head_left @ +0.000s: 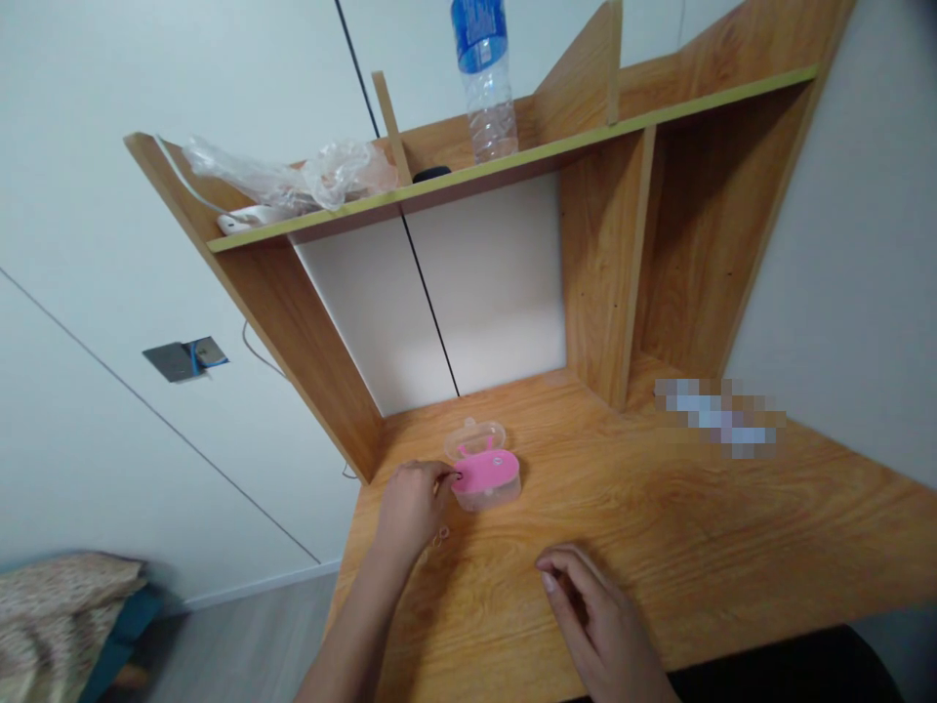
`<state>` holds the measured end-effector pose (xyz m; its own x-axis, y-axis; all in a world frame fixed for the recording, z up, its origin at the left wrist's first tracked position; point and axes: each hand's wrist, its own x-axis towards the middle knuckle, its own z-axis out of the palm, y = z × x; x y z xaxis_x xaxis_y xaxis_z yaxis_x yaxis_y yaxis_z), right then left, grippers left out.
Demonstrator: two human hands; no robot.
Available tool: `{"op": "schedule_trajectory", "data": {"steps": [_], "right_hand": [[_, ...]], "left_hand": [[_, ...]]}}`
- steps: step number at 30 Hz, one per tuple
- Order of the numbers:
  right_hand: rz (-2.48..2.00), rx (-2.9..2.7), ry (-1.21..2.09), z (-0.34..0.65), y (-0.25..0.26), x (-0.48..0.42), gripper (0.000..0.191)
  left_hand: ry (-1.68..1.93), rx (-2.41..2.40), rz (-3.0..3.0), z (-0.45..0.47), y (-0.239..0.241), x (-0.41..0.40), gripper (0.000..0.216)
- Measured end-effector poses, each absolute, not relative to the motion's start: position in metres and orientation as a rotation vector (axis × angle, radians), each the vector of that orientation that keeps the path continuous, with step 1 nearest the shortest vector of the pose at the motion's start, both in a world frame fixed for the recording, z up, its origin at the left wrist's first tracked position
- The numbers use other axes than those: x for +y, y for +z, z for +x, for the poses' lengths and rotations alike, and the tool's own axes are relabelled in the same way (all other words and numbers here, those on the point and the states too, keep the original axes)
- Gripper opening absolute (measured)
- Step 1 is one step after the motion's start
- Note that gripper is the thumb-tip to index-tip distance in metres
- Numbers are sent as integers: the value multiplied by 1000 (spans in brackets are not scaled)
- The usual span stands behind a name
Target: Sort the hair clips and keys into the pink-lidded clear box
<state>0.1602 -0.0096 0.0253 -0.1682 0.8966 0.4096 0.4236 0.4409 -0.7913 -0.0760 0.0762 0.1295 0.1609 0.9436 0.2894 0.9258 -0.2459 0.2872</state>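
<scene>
A small clear plastic box (486, 496) with a pink inner cover (484, 471) stands on the desk. Its transparent lid (475, 441) is tipped back behind it. My left hand (414, 500) reaches in from the left, its thumb and forefinger pinched at the left end of the pink cover. A tiny dark spot shows at the fingertips; I cannot make out what it is. Small thin loops (440, 536) lie on the desk just below that hand. Nearer the front, my right hand (596, 620) rests with curled fingers, thumb close to forefinger, nothing visible between them.
Behind the box rises a wooden shelf unit (600, 264), carrying a plastic bottle (489, 98) and a crumpled clear bag (322, 178). A blurred-out item (721, 418) lies at the desk's back right. An opened wall socket (186, 358) is on the left wall.
</scene>
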Motion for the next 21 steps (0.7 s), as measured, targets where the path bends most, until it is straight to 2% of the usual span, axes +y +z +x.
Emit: {"op": "schedule_trajectory", "data": {"steps": [5, 10, 15, 21], "right_hand": [[-1133, -1798, 639, 160, 30, -10, 16], [-1138, -1801, 632, 159, 33, -11, 17], [-1124, -1802, 597, 160, 34, -11, 18], [-1117, -1810, 583, 159, 33, -11, 18]], "left_hand": [[287, 1846, 2547, -82, 142, 106, 24], [137, 1818, 2632, -75, 143, 116, 28], [128, 1829, 2659, -66, 142, 120, 22], [296, 1841, 2658, -71, 142, 118, 23]]}}
